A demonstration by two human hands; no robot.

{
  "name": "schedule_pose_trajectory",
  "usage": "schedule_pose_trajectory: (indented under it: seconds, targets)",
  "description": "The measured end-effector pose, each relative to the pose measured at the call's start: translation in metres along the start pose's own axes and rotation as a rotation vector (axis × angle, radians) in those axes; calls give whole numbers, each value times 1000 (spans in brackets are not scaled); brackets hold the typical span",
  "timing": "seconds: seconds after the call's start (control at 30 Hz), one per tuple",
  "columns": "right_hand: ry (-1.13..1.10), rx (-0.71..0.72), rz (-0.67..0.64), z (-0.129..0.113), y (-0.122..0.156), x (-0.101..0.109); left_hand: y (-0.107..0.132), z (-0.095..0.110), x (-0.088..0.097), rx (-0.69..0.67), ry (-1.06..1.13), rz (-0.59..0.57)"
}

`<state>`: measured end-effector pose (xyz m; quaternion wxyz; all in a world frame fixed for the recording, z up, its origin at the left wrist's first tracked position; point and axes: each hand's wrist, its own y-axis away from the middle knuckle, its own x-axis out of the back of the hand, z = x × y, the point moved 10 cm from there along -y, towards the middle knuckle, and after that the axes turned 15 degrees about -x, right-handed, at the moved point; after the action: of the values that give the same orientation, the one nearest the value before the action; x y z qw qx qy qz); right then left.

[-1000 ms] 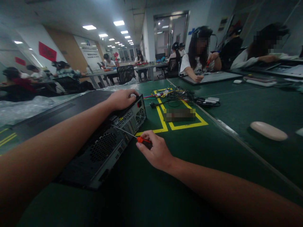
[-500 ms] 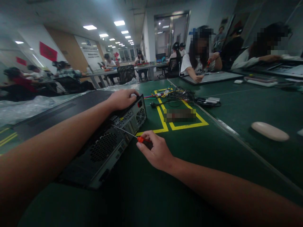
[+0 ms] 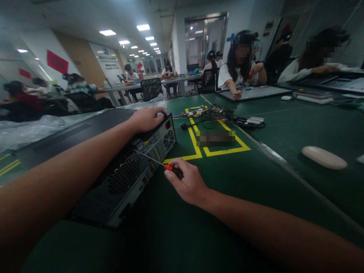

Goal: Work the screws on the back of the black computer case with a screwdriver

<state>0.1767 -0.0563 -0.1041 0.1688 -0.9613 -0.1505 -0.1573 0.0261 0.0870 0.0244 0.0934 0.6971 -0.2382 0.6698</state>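
A black desktop computer case [image 3: 93,127] lies on the green table, its metal rear panel with vents and ports turned towards me. My left hand [image 3: 146,119] presses on the top near the far rear corner, fingers curled over the edge. In my right hand [image 3: 186,180] is a screwdriver [image 3: 168,167] with a red and black handle, closed between thumb and fingers. Its thin shaft slants up left to the upper edge of the rear panel. The tip meets the panel beneath my left forearm; the screw itself is too small to make out.
Tangled black cables [image 3: 217,113] and coloured wires lie behind the case. A blurred-out dark object [image 3: 216,138] sits inside yellow tape [image 3: 227,152]. To the right is a pale oval object [image 3: 324,157]. Clear plastic wrap [image 3: 42,131] lies left. Co-workers sit across the table.
The screwdriver handle has turned slightly in my right hand, and the fingers have shifted a little. My left hand and the computer case have stayed in place.
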Motion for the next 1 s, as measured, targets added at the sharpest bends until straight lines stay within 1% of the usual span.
schedule_pose_trajectory:
  seconds: [0.4, 0.73, 1.0]
  targets:
    - [-29, 6, 10, 4, -2, -2, 0, 1, 0, -7, 6, -14]
    - [-22, 0, 15, 6, -2, -2, 0, 0, 1, -6, 15, 15]
    - [-41, 20, 10, 4, -2, -2, 0, 0, 0, -6, 16, 14]
